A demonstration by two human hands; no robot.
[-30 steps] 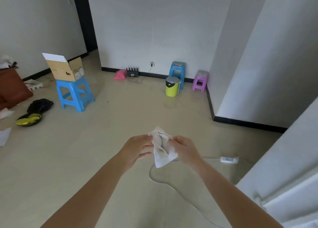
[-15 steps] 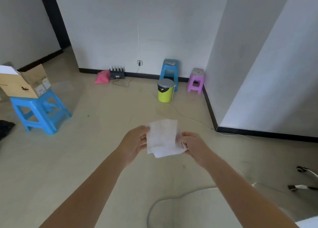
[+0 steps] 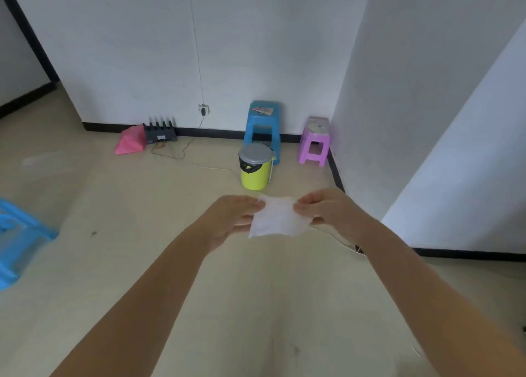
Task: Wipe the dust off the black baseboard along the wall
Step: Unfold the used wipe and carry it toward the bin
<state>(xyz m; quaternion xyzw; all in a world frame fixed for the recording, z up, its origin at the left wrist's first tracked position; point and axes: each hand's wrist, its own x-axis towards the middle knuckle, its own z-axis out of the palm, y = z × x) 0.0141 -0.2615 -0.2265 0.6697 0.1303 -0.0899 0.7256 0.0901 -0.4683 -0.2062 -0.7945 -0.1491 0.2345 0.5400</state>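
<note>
I see the baseboard [image 3: 216, 133] as a thin black strip at the foot of the white wall [image 3: 256, 49] across the room, well apart from my hands. It passes behind the stools, turns the corner and comes along the right-hand wall toward me. Another stretch shows under the near wall on my right. From here I cannot tell how dusty it is.

My left hand [image 3: 233, 220] and right hand [image 3: 327, 211] are up over the floor [image 3: 142, 220], each pinching one side edge of a white wipe [image 3: 277, 217] between thumb and fingers. The wipe is spread flat between them, its lower edge hanging free.

A lime-green bin [image 3: 254, 169] with a grey lid stands just in front of a blue stool [image 3: 263, 126]. The lid is down, so what is inside is hidden. A black band on the bin carries yellow marks too blurred to read. Small things lie on the blue stool's seat; I cannot make them out. A purple stool [image 3: 314, 140] sits in the corner. Against the baseboard to the left are a black router [image 3: 159, 133] and a pink bag [image 3: 129, 142], the two touching.
</note>
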